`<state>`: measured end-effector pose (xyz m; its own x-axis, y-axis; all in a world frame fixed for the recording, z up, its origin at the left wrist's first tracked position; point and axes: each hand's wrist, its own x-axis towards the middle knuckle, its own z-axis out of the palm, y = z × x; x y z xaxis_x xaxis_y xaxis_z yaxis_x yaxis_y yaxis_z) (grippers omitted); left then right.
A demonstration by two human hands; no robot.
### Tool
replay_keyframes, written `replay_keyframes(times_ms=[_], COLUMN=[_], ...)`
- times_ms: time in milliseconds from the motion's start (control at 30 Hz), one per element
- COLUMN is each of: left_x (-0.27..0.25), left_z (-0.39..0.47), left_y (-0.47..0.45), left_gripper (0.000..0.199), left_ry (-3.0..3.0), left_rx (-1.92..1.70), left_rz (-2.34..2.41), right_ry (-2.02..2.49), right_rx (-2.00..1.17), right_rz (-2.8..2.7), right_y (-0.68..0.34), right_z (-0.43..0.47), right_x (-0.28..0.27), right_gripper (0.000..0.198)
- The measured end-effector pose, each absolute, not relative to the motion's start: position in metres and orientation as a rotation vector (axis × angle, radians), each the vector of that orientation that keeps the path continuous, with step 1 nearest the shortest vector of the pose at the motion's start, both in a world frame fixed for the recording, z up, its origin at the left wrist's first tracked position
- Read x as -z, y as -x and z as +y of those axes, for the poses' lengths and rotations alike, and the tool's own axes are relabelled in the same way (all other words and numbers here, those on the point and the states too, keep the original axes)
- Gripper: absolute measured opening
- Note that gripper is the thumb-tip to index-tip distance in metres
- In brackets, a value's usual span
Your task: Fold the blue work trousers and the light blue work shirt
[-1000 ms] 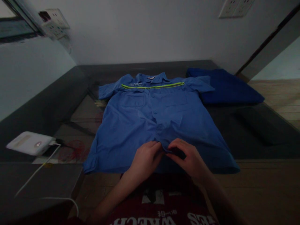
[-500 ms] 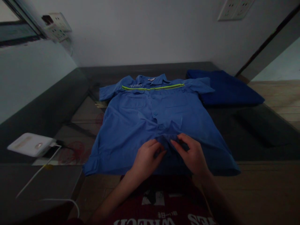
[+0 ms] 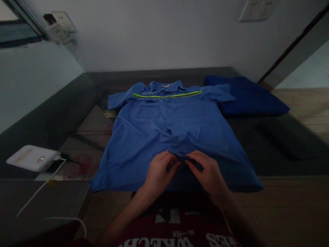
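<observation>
A blue short-sleeved shirt (image 3: 138, 144) with a yellow-green chest stripe lies front up on the dark table, its collar pointing away from me. Low on its button front, my left hand (image 3: 163, 169) pinches the cloth between thumb and fingers. Close beside it, my right hand (image 3: 205, 168) pinches the placket from the other side. The fingertips of both hands almost meet, and whatever button lies between them is hidden. Higher up the placket, fastened-looking buttons (image 3: 169, 124) show.
On the left a white power bank (image 3: 33, 157) lies with a white cable (image 3: 41, 188) plugged in. A folded dark blue cloth (image 3: 249, 96) sits at the back right. Wall sockets (image 3: 258, 9) are above the dark table (image 3: 277, 147).
My right hand has moved slightly left and down, bringing its fingertips nearer to my left hand's. The raised fold of placket between them now lies lower. The shirt otherwise stays put.
</observation>
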<state>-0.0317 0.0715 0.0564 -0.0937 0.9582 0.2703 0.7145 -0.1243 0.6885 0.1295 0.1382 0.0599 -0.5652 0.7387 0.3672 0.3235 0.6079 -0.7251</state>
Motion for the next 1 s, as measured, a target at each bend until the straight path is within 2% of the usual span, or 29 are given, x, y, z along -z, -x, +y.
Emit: replay_keyframes(times_ms=[267, 533, 1000], left_x=[-0.0560, -0.0542, -0.0546], left_z=[0.0708, 0.0690, 0.0699], left_y=[0.0321, 0.0329, 0.0304], left_gripper=[0.007, 0.010, 0.008], left_ry=[-1.899, -1.967, -1.804], left_rx=[-1.063, -1.002, -1.187], left_rz=[1.830, 1.816, 1.850], right_ry=[0.812, 0.847, 0.813], right_rx=[-0.756, -0.755, -0.752], right_rz=[-2.179, -2.183, -2.183], right_y=[-0.1287, -0.1245, -0.1258], right_z=[0.1344, 0.1343, 0.1289], right_x=[-0.0594, -0.0626, -0.0570], right_gripper=[0.010, 0.020, 0.021])
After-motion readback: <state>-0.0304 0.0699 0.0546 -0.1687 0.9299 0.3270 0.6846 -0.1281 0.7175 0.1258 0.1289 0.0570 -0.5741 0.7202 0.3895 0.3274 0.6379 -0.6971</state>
